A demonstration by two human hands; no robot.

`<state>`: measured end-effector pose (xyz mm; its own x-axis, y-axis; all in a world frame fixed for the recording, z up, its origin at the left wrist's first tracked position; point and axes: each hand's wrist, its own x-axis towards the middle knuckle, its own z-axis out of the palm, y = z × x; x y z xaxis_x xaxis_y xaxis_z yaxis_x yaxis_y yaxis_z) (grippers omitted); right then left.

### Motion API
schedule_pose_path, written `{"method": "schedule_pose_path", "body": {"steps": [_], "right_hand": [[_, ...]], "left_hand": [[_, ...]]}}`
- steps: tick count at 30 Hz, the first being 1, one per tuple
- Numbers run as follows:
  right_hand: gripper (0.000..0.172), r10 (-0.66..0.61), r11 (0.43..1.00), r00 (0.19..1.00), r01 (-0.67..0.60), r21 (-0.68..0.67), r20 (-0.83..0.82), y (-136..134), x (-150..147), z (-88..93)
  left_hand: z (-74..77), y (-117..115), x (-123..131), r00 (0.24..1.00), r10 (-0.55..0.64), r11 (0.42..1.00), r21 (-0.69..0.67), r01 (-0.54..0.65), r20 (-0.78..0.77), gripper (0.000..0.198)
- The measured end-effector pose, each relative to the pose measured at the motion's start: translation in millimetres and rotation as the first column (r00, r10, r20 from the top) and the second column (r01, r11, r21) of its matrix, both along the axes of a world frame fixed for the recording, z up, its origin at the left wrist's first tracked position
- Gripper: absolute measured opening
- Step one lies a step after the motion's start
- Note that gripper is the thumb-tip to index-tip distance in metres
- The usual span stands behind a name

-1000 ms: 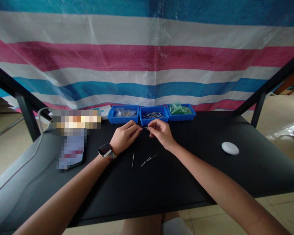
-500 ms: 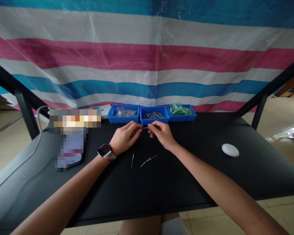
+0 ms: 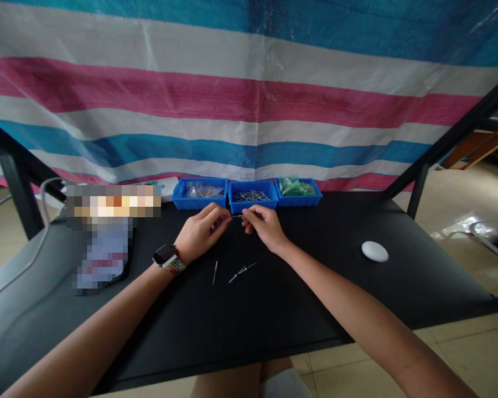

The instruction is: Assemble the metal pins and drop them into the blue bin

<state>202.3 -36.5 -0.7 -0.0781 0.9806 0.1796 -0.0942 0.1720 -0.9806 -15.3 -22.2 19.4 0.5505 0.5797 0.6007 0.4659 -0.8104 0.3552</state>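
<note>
The left hand [image 3: 199, 237] and the right hand [image 3: 262, 225] meet above the black worktop [image 3: 357, 298], each pinching one end of a thin metal pin [image 3: 237, 216] that spans the small gap between their fingertips. Nearer the person, two more loose pins [image 3: 214, 272] lie on the worktop, below the hands. Behind the hands stand three blue trays side by side: the left tray [image 3: 199, 194] holds clear plastic bags, the middle tray [image 3: 252, 197] metal pins, the right tray [image 3: 299, 191] green pieces. A white oval object [image 3: 374, 251] sits well apart to the right.
</note>
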Motion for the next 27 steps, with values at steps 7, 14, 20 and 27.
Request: {"method": "schedule_pose_path", "body": {"steps": [7,14,20,27], "right_hand": [[0.024,-0.015,1.0,0.998,0.015,-0.004,-0.057,-0.5,3.8,0.8],[0.019,-0.019,1.0,0.998,0.019,0.006,-0.06,-1.0,4.1,2.1],[0.024,-0.052,0.999,0.998,0.052,0.008,-0.041,-0.8,2.4,0.9],[0.035,-0.047,0.998,0.999,0.046,0.053,0.014,-1.3,2.7,-0.1]], "left_hand": [[-0.5,1.8,0.2,1.0,-0.009,1.0,0.002,0.01,-0.019,0.018],[-1.5,2.7,0.4,1.0,-0.002,1.0,0.009,0.002,-0.021,0.02],[-1.7,1.4,1.9,0.999,0.054,0.998,-0.012,-0.054,0.001,0.019],[-7.4,3.0,1.5,0.995,0.093,0.996,-0.008,-0.093,0.035,0.023]]}}
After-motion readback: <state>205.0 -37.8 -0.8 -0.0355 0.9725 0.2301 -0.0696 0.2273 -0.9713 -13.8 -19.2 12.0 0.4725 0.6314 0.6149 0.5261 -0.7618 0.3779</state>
